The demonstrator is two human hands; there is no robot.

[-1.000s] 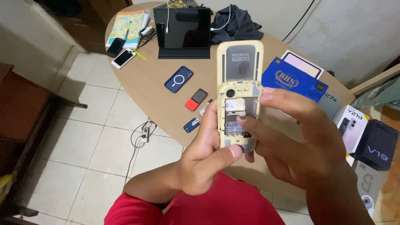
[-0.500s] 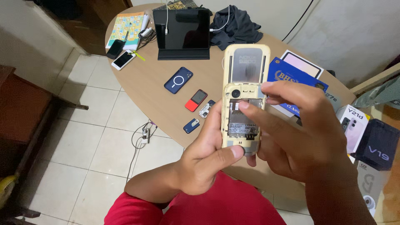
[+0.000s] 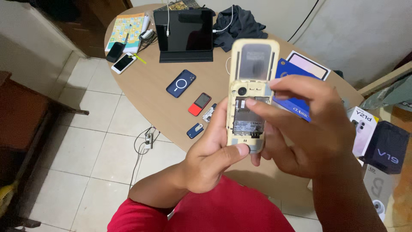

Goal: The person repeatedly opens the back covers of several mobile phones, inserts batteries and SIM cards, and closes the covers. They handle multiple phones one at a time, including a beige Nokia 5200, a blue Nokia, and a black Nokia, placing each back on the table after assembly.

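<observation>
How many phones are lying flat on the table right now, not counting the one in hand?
4: a black phone and a white phone at the far-left edge, a blue phone mid-table, a red phone nearer. The hands may hide others.

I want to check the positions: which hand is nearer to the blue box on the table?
Right. The right hand overlaps the blue box in the view, above it. The left hand holds the cream phone, farther left.
</observation>
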